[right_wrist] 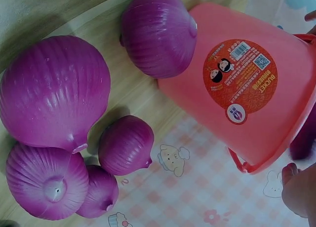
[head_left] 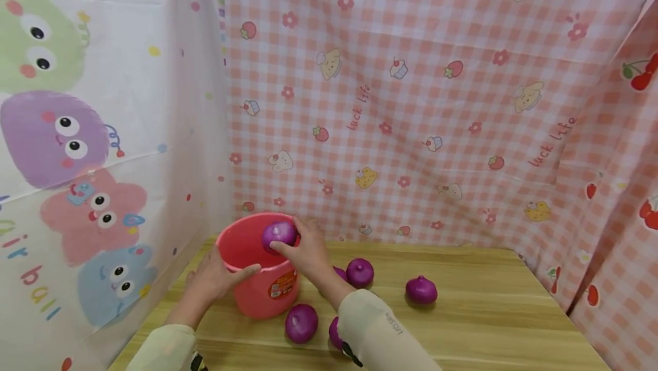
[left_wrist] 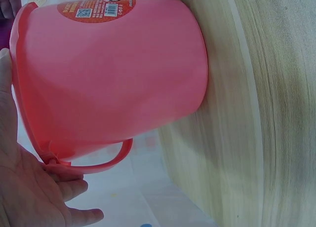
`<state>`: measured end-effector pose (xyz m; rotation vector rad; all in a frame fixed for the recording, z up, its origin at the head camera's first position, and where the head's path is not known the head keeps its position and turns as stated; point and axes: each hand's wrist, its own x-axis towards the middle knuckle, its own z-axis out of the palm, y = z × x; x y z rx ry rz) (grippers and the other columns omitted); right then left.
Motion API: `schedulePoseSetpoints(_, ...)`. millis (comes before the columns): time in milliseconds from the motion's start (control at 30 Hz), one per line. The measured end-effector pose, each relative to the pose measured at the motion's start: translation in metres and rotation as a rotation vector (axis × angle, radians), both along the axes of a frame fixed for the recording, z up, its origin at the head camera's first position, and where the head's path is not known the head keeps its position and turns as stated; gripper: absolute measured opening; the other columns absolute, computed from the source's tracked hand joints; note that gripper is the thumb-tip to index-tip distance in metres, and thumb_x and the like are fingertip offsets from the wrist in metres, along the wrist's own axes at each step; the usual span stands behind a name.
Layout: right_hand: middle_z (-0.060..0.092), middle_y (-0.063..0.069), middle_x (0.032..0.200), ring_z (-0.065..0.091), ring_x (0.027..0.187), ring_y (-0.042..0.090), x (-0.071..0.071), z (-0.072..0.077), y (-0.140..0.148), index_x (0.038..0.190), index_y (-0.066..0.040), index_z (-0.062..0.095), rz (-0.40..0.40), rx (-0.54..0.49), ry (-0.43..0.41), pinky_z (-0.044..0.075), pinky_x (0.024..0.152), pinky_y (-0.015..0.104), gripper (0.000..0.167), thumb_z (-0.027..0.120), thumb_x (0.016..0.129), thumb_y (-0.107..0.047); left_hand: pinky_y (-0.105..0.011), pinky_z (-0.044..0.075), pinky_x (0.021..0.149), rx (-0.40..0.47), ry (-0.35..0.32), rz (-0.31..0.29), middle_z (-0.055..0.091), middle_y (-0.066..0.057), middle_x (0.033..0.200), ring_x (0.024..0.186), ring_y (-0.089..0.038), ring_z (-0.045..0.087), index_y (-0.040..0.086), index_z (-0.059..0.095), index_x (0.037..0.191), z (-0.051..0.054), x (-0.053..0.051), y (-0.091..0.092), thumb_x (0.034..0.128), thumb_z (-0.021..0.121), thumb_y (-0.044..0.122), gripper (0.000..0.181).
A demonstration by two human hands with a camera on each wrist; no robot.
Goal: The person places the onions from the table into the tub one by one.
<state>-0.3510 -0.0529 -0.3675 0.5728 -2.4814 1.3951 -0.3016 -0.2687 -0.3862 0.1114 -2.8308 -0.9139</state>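
Cream sleeves (head_left: 390, 331) are closest. Way back hangs a big pink checked cloth (head_left: 411, 97). Next comes a wood surface (head_left: 478, 314), with a pink bucket (head_left: 257, 299) standing upright on it. The left grip (head_left: 213, 277) holds the bucket's edge. The right grip (head_left: 311, 251) is curled round a purple onion (head_left: 279, 235), up at the bucket's mouth. Five more onions (head_left: 301, 323) sit on the surface, right of the bucket. One red sticker (head_left: 281, 286) is on the bucket's side.
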Motion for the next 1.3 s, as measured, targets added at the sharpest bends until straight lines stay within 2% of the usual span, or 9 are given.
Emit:
schedulePoseSetpoints(100,0.052,0.014,0.141,0.050,0.128,0.031,0.000,0.001,0.001,0.150,-0.009,0.043,0.002,-0.008,-0.025,0.046,0.102,0.048,0.079,0.075,0.088,-0.044,-0.083,0.021,0.096,0.004,-0.001,-0.001,0.039,-0.025,0.148,0.132,-0.047,0.039,0.008,0.010,0.156,0.001,-0.001,0.001,0.0742,0.066,0.077,0.121)
schedulePoseSetpoints(200,0.054,0.011,0.137,0.053,0.124,0.029,-0.001,0.002,0.003,0.150,-0.010,0.043,0.002,-0.017,-0.031,0.049,0.100,0.044,0.077,0.075,0.088,-0.043,-0.083,0.021,0.096,0.007,0.000,-0.001,0.039,-0.025,0.148,0.132,-0.047,0.038,0.008,0.009,0.157,0.002,-0.001,0.001,0.0727,0.066,0.079,0.123)
schedulePoseSetpoints(400,0.058,0.008,0.127,0.059,0.116,0.027,-0.004,0.003,0.011,0.143,-0.009,0.052,0.001,-0.032,0.032,0.054,0.091,0.039,0.067,0.075,0.089,-0.041,-0.083,0.021,0.094,0.019,0.014,-0.015,0.039,-0.022,0.150,0.133,-0.047,0.038,0.012,0.011,0.157,0.003,-0.002,-0.001,0.0705,0.066,0.080,0.123)
schedulePoseSetpoints(633,0.052,0.015,0.143,0.055,0.125,0.031,-0.006,0.001,0.023,0.147,-0.004,0.046,-0.012,-0.054,0.003,0.049,0.099,0.045,0.075,0.074,0.089,-0.043,-0.082,0.026,0.093,0.016,0.006,-0.006,0.038,-0.022,0.150,0.131,-0.046,0.039,0.011,0.011,0.157,0.002,-0.003,-0.001,0.0694,0.065,0.082,0.125)
schedulePoseSetpoints(833,0.054,0.017,0.140,0.054,0.125,0.032,-0.007,-0.001,0.037,0.147,-0.004,0.045,-0.042,-0.078,-0.041,0.048,0.100,0.047,0.077,0.074,0.088,-0.044,-0.083,0.023,0.094,0.016,-0.016,0.005,0.037,-0.025,0.149,0.132,-0.048,0.037,0.008,0.008,0.157,0.002,0.000,-0.001,0.0699,0.066,0.081,0.127)
schedulePoseSetpoints(1000,0.054,0.016,0.141,0.055,0.126,0.031,-0.009,-0.002,0.052,0.147,-0.005,0.047,-0.078,-0.104,-0.038,0.050,0.098,0.046,0.077,0.075,0.087,-0.044,-0.083,0.018,0.096,0.018,-0.027,0.008,0.036,-0.028,0.149,0.133,-0.050,0.034,0.005,0.006,0.156,0.002,0.001,0.000,0.0702,0.065,0.081,0.129)
schedulePoseSetpoints(1167,0.051,0.013,0.144,0.053,0.127,0.031,-0.013,-0.004,0.068,0.148,-0.007,0.045,-0.105,-0.121,-0.047,0.049,0.099,0.046,0.079,0.075,0.086,-0.047,-0.083,0.018,0.096,0.017,-0.024,0.006,0.036,-0.028,0.149,0.133,-0.050,0.035,0.005,0.006,0.156,0.003,0.001,0.000,0.0708,0.065,0.081,0.129)
schedulePoseSetpoints(1300,0.051,0.015,0.143,0.053,0.126,0.032,-0.015,-0.006,0.079,0.146,-0.006,0.047,-0.131,-0.120,-0.032,0.049,0.099,0.047,0.076,0.075,0.087,-0.044,-0.083,0.021,0.095,0.011,-0.020,0.001,0.036,-0.028,0.148,0.132,-0.050,0.036,0.005,0.007,0.156,0.003,0.000,0.000,0.0710,0.064,0.081,0.128)
